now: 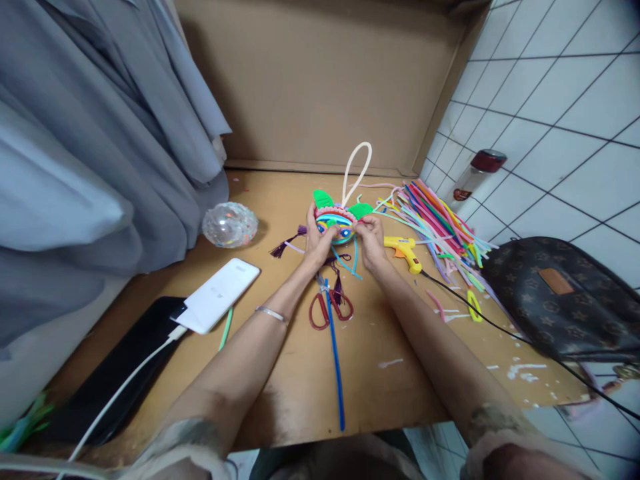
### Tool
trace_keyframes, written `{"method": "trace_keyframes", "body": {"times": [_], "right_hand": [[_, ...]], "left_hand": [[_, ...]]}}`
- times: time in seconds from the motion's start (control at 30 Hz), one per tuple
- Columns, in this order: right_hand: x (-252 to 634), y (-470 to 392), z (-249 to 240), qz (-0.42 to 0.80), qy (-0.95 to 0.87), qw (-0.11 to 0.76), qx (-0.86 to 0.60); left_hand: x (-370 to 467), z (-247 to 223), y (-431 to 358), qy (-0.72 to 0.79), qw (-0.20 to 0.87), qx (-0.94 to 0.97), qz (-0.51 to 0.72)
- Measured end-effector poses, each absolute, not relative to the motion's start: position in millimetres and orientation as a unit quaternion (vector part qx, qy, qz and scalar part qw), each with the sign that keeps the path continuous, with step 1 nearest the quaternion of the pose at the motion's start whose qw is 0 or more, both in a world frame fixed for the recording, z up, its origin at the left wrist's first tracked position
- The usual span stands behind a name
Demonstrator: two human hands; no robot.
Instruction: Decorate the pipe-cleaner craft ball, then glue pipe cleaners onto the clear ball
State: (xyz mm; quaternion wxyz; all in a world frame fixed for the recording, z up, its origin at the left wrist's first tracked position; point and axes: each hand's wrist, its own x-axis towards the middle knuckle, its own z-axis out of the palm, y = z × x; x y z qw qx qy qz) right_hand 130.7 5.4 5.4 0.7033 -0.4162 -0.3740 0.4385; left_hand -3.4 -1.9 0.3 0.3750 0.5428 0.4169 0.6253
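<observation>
One rounded, multicoloured craft ornament with green leaves is held over the brown wooden table: left hand cupping one side, right hand pinching the opposite edge, probably to steady it. A yellow plastic glue gun lies within reach. I can't tell whether the clear, dark-red-lidded bottle holds anything.

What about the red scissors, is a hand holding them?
No, the scissors lie on the table, while the left hand and right hand hold the colourful craft.
</observation>
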Motion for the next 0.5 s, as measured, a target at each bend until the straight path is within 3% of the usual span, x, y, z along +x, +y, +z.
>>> {"method": "trace_keyframes", "body": {"times": [0.5], "right_hand": [[133.4,6.9,1.8,0.427,-0.398,0.705,-0.403]], "left_hand": [[-2.5,-2.1,4.6,0.403,0.37,0.561,0.622]]}}
